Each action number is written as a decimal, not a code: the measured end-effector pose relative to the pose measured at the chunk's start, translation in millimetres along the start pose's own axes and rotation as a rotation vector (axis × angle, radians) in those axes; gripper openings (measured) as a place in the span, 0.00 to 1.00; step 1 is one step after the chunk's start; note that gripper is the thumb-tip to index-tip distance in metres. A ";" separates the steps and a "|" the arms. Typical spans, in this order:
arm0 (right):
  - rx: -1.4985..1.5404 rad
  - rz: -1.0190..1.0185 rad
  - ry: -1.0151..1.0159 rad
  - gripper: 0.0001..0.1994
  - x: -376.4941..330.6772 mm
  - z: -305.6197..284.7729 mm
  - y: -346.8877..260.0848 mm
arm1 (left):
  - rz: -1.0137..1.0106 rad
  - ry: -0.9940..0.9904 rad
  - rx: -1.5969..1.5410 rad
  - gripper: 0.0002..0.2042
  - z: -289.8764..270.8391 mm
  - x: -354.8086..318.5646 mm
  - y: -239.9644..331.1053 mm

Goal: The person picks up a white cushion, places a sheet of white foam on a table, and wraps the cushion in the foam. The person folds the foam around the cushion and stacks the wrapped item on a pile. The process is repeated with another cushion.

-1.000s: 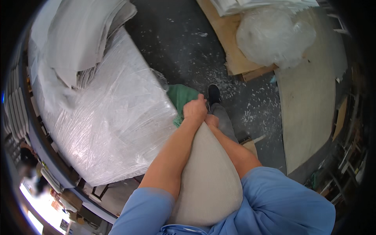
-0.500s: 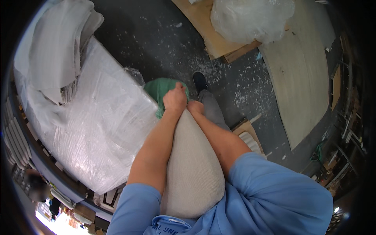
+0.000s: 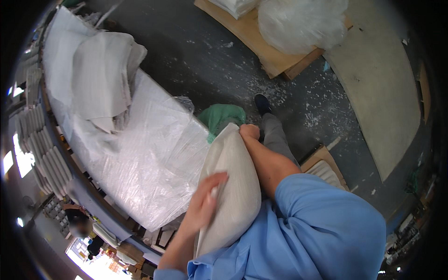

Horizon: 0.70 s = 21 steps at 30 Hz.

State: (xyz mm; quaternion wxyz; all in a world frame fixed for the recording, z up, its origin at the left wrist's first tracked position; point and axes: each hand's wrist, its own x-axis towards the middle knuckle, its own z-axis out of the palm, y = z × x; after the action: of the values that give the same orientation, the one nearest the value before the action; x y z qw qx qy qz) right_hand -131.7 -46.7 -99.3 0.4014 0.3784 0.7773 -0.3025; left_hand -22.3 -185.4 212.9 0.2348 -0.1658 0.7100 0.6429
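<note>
A long cream pillow in a textured fabric cover leans against my blue shirt, its narrow end pointing away from me. My right hand is closed on the cover's far right corner. Over the pillow's near left side is my left hand, blurred, its fingers stretched out and apart from the thumb; a small white patch shows between them. Just beyond the far end lies a green mesh-like bag or cloth, its contents hidden.
On the left stands a table covered in clear plastic film, with stacked white sheets on it. A bundle of clear plastic rests on brown board. A pale board lies at right. White scraps dot the floor.
My left hand has left the pillow's far end and come back toward me along its left side. My right hand stays on the far corner. The view has shifted.
</note>
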 end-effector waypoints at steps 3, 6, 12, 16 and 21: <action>0.040 -0.111 0.001 0.18 -10.1 -11.9 2.4 | -0.016 0.003 0.256 0.34 17.5 -67.9 85.5; 0.076 -0.287 -0.024 0.23 -31.6 -34.8 -1.8 | -0.125 0.130 0.542 0.40 42.8 -93.8 102.1; 0.372 -0.917 -0.158 0.23 -89.5 -113.3 -3.1 | 0.038 0.352 0.873 0.41 62.5 -96.2 97.5; 0.552 -1.618 -0.279 0.23 -221.4 -183.3 -27.2 | 0.078 0.453 0.943 0.40 65.5 -92.1 100.7; 0.357 -2.060 -0.275 0.14 -253.7 -188.0 -39.2 | -0.001 0.517 1.013 0.35 66.5 -86.9 104.1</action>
State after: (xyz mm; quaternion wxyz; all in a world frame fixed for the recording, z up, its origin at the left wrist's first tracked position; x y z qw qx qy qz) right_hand -139.3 -9.6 216.6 -0.0262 -0.4487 0.6153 -0.6476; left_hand 2.3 -113.0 343.1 0.1040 -0.1848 0.9640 0.1603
